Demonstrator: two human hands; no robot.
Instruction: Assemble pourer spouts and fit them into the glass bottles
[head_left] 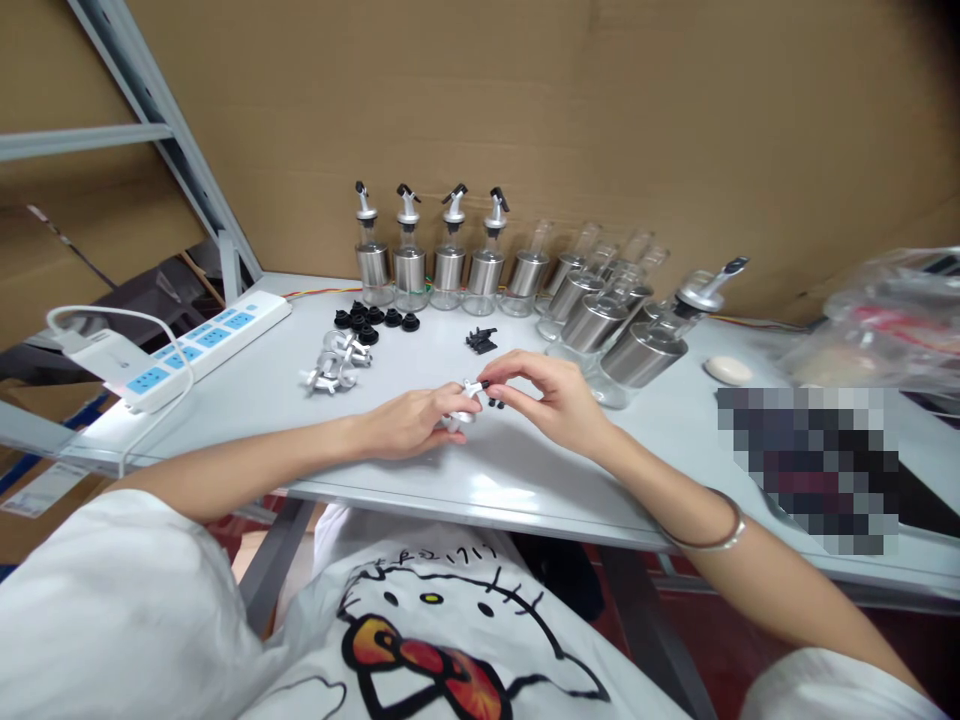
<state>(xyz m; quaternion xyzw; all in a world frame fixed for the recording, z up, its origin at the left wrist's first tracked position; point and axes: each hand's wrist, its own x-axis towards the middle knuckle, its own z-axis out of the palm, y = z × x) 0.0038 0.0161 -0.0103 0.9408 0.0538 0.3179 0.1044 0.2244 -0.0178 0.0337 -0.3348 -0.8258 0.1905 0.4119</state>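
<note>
My left hand [405,425] is closed around a silver-white pour spout [471,388], holding it just above the table's front half. The thumb and fingers of my right hand [551,395] pinch a small black cap [484,384] at the spout's tip; whether the cap is fixed on it I cannot tell. Beneath the right fingertips lie tiny black pieces [496,403]. A small heap of black caps [481,341] sits just beyond my hands. Left of it are loose silver spouts [337,362] and several black rubber stoppers [367,322].
Along the back stand several steel-banded glass bottles with spouts [409,270] and others without [529,272]. One spouted bottle [645,352] stands front right. A white power strip [202,345] lies left; a white oval object [728,371] and plastic bags [892,320] lie right.
</note>
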